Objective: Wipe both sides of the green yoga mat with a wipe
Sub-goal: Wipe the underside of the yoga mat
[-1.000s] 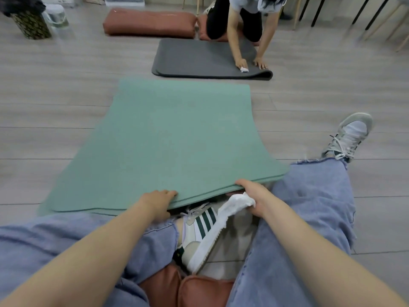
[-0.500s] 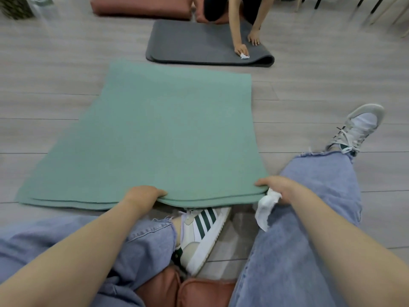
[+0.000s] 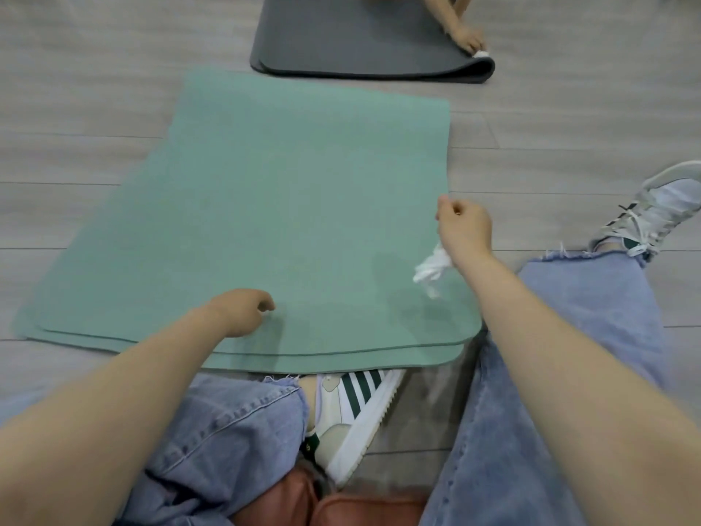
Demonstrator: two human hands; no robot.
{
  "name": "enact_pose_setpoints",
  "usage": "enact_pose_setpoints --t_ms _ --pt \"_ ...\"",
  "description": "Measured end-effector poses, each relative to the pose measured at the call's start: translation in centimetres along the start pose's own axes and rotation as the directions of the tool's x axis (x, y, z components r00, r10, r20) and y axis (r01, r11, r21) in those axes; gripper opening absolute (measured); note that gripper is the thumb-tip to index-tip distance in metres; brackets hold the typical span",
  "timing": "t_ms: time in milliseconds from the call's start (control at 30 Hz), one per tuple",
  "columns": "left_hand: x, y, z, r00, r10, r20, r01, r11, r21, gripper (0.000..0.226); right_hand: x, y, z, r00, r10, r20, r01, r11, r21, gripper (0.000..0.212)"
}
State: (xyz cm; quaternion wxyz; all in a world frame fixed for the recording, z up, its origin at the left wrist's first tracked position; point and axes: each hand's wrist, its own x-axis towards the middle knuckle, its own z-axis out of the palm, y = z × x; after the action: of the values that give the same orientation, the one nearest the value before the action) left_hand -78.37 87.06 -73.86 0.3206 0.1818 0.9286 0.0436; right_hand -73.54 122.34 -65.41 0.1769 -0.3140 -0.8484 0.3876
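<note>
Right hand [image 3: 464, 229] centre right, fingers curled, gripping a crumpled white wipe [image 3: 432, 269] trailing below | left hand [image 3: 242, 311] lower centre, loosely curled fingers resting on the green yoga mat [image 3: 288, 206] | mat folded double, matte, rounded corners, filling mid-frame on grey plank floor [image 3: 76, 108]

No legible text, labels, numbers or signs appear on any surface. The sneaker [image 3: 352, 411] carries green stripes only; no brand name can be read.
</note>
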Motion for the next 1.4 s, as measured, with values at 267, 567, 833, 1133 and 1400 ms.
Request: enact_pose_setpoints --t_ms 267,567,833,1133,1400 --pt "3.9 -2.6 0.4 0.976 -0.086 -0.202 0.075 0.995 -0.06 0.05 -2.6 4.8 10.2 0.809 0.025 0.588 0.222 0.913 -0.344 0.017" --pt "9.5 -5.6 1.1 0.913 -0.134 -0.386 0.096 0.989 -0.116 0.059 0.3 5.9 11.4 0.75 0.129 0.649 0.387 0.71 -0.589 0.033" --pt "9.9 -6.9 4.0 0.852 -0.078 -0.518 0.037 0.995 -0.088 0.066 0.0 0.6 21.3 0.647 -0.228 0.727 0.518 0.831 -0.2 0.03" --pt "10.4 -7.1 4.4 0.772 -0.063 -0.633 -0.018 0.993 -0.121 0.06 6.4 0.7 24.9 0.882 -0.187 0.431 0.352 0.872 -0.341 0.013" --pt "10.8 -7.1 4.4 0.754 -0.061 -0.655 -0.018 0.993 -0.113 0.059 10.1 5.8 19.6 0.986 0.155 -0.067 -0.167 0.844 -0.51 0.021"
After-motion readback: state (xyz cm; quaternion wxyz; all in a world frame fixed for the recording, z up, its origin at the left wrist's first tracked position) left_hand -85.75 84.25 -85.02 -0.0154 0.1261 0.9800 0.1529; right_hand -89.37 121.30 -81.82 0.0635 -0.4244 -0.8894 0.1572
